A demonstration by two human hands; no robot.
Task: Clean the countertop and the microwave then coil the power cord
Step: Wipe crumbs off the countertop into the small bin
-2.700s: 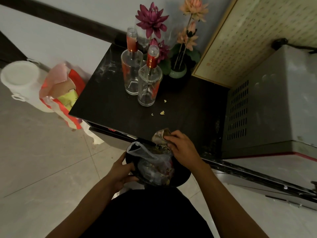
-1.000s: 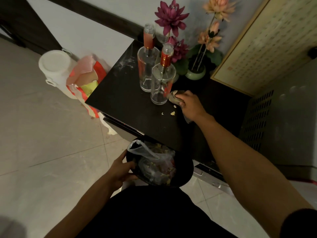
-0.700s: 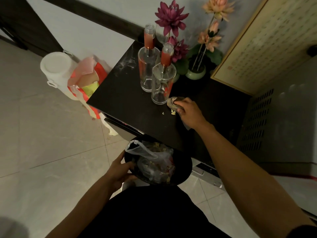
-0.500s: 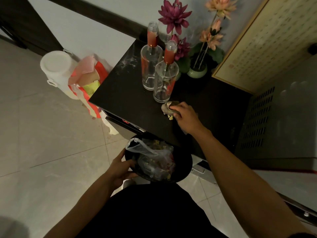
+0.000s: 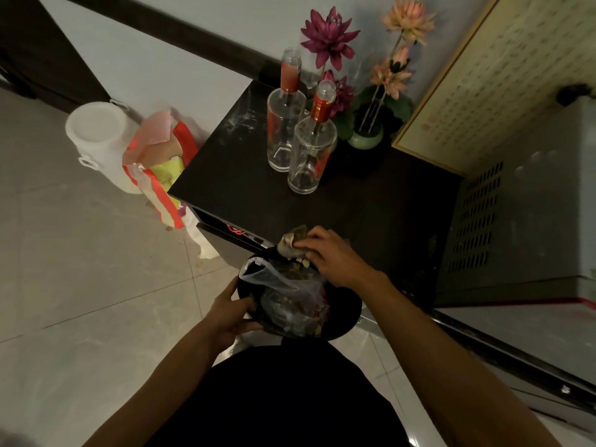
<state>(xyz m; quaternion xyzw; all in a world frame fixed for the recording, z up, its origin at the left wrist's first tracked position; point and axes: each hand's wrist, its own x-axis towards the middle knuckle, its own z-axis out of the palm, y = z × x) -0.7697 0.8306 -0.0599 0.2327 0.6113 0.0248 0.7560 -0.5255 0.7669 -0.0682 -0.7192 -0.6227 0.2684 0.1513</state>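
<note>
Black and dusty, the surface [image 5: 245, 175] runs from the wall to its near edge, where your right hand [image 5: 332, 256] is. That hand grasps a crumpled rag [image 5: 290, 245], fingers curled over it, right at the surface's front edge and just above the rim of a black bin [image 5: 348, 314]. Small pale crumbs [image 5: 301, 262] show just below the rag, at the bin's rim.

Your left hand [image 5: 230, 314] grips the bin by its left rim, thumb over the edge, holding it against the front of the surface. A clear plastic bag [image 5: 280, 285] with scraps in it lines the bin.

Further back on the surface stand two clear glass bottles [image 5: 311, 156] with red necks, upright and just beside each other. Behind them a small green vase [image 5: 366, 138] holds purple and peach flowers [image 5: 329, 37]. A framed panel [image 5: 490, 75] leans against the wall to their right.

The microwave [image 5: 522, 221] sits on the right of the surface, its vented side facing you; its open door [image 5: 516, 343] stretches out low on the right. A dark plug or cord end [image 5: 574, 93] lies on top of it at the back; you cannot tell more of the cord.

On the floor to the left stand a white jug [image 5: 96, 137] and a red-striped bag [image 5: 158, 169], touching each other.
</note>
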